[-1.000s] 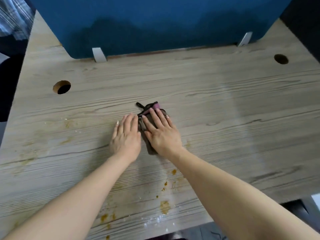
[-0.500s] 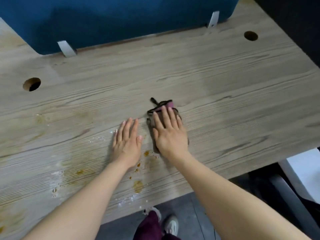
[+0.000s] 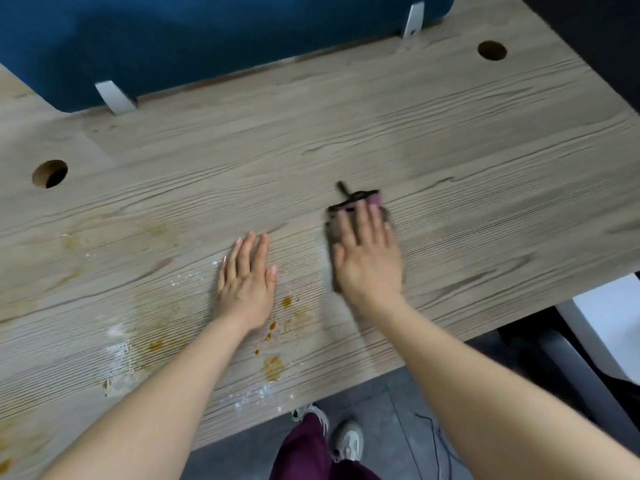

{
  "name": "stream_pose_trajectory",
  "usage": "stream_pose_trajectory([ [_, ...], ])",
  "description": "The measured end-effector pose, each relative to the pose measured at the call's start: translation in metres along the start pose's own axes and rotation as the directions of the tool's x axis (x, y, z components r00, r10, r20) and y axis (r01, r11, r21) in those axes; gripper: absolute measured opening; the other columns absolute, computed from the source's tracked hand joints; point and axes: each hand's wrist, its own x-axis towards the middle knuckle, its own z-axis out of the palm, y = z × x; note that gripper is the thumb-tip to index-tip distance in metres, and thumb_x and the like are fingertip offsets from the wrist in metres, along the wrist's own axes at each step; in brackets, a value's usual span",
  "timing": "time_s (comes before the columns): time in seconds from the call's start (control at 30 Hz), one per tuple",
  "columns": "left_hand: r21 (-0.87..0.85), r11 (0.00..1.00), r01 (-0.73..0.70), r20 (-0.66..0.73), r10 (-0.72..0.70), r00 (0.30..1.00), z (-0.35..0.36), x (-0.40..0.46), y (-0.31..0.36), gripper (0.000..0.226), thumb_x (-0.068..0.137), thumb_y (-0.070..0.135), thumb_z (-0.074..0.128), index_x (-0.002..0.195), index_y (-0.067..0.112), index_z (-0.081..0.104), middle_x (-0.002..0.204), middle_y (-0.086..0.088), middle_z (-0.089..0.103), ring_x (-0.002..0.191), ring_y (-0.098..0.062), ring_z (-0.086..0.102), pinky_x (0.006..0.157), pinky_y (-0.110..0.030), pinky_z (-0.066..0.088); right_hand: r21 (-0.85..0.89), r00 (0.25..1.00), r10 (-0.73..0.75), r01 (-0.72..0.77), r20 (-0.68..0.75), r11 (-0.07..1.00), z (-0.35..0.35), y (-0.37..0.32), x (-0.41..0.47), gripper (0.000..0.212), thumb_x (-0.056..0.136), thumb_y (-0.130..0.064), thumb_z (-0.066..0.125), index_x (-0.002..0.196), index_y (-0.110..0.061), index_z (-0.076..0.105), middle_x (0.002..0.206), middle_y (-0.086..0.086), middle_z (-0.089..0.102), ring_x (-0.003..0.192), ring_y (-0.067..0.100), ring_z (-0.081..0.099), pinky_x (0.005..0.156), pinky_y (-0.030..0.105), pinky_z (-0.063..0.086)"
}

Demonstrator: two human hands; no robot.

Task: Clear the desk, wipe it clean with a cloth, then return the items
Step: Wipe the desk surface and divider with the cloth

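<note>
Two hands flat on a stained wooden desk, one pressing a cloth.

Pale wood-grain desk [image 3: 450, 140] carries orange-brown stains [image 3: 273, 367] and white crumbs [image 3: 256, 396] near its front edge, with a round hole [image 3: 49, 173] far left and another [image 3: 491, 50] far right; a blue divider [image 3: 207, 39] stands along the back, and grey floor and a shoe [image 3: 348, 441] show below. Right hand [image 3: 369, 261] lies on the folded dark cloth [image 3: 360, 202], fingers straight, pressing it down right of the desk's middle. Its long axis runs from the front edge toward the divider, pink edge and small loop pointing away. Left hand [image 3: 246, 278] rests open on bare wood, apart from the cloth.
</note>
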Motion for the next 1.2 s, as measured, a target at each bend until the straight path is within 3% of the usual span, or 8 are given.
stream_pose_trajectory([
  [0.2,0.013,1.000,-0.003,0.000,0.003,1.000,0.001,0.001,-0.001,0.056,0.100,0.037,0.019,0.150,0.029,-0.007,0.158,0.007,-0.012,0.144,-0.013,-0.013,0.116,-0.038,-0.005,0.008,0.933,-0.328,0.331,0.150,0.944,0.000,-0.022,-0.021,0.059,0.090,-0.048,0.023,0.143,-0.029,0.039,0.153,0.002,0.031,0.143,0.018,0.026,0.115,0.035,0.016],
  [0.43,0.016,1.000,-0.003,0.013,0.003,1.000,0.002,0.004,-0.004,0.056,0.100,0.040,0.016,0.150,0.028,-0.008,0.158,0.005,-0.012,0.144,-0.015,-0.013,0.117,-0.038,-0.005,-0.033,0.989,0.143,-0.141,0.042,0.989,-0.013,0.040,-0.005,0.056,0.099,-0.040,0.019,0.152,-0.024,0.010,0.160,0.007,-0.001,0.147,0.022,-0.006,0.118,0.038,-0.003],
  [0.6,-0.016,1.000,0.008,-0.006,-0.008,1.000,0.001,0.002,-0.001,0.056,0.100,0.037,0.022,0.150,0.028,-0.002,0.158,0.006,-0.008,0.145,-0.015,-0.010,0.117,-0.039,-0.004,0.048,0.971,-0.226,0.223,0.073,0.974,0.003,-0.043,-0.040,0.056,0.094,-0.042,0.027,0.147,-0.026,0.032,0.157,0.005,0.021,0.145,0.022,0.017,0.116,0.039,0.014],
  [0.7,-0.027,1.000,0.004,0.013,-0.004,1.000,-0.001,0.002,-0.001,0.057,0.100,0.038,0.021,0.150,0.028,-0.004,0.158,0.006,-0.011,0.144,-0.014,-0.012,0.117,-0.038,-0.006,0.014,0.944,-0.308,0.309,0.114,0.951,0.000,-0.018,-0.031,0.055,0.096,-0.046,0.027,0.148,-0.031,0.027,0.158,0.000,0.017,0.146,0.017,0.013,0.117,0.038,0.016],
  [0.83,-0.078,0.997,-0.027,0.016,0.028,0.999,-0.003,0.000,-0.004,0.057,0.101,0.039,0.020,0.151,0.026,-0.005,0.158,0.006,-0.012,0.144,-0.013,-0.013,0.116,-0.035,-0.009,-0.019,0.993,0.068,-0.066,0.093,0.998,-0.013,0.042,0.004,0.056,0.099,-0.045,0.022,0.152,-0.029,0.011,0.160,0.003,-0.001,0.147,0.019,-0.004,0.118,0.038,0.003],
  [0.93,-0.183,0.981,-0.068,-0.020,0.066,0.998,-0.007,-0.001,-0.011,0.055,0.101,0.035,0.027,0.151,0.022,0.007,0.159,0.005,0.001,0.145,-0.014,-0.003,0.116,-0.033,-0.004,-0.066,0.978,0.199,-0.195,0.057,0.979,-0.009,0.026,0.010,0.057,0.099,-0.039,0.021,0.153,-0.023,0.012,0.160,0.008,-0.001,0.147,0.023,-0.003,0.118,0.040,0.002],
  [1.03,-0.224,0.974,-0.016,-0.108,-0.008,0.994,-0.016,-0.008,-0.027,0.053,0.100,0.031,0.035,0.149,0.017,0.022,0.157,0.002,0.015,0.144,-0.017,0.010,0.116,-0.032,0.003,-0.039,0.998,0.057,-0.056,0.022,0.998,0.002,-0.028,-0.003,0.063,0.092,-0.042,0.014,0.151,-0.022,0.019,0.159,0.010,0.009,0.147,0.026,0.006,0.117,0.040,0.006],
  [1.2,-0.113,0.987,0.118,-0.146,-0.134,0.980,-0.025,-0.034,-0.069,0.054,0.097,0.032,0.042,0.147,0.019,0.026,0.156,0.002,0.016,0.143,-0.020,0.014,0.116,-0.036,0.011,0.047,0.932,-0.345,0.342,0.111,0.939,0.016,-0.119,-0.029,0.055,0.089,-0.042,0.031,0.140,-0.026,0.046,0.150,0.005,0.037,0.139,0.023,0.034,0.111,0.041,0.029],
])
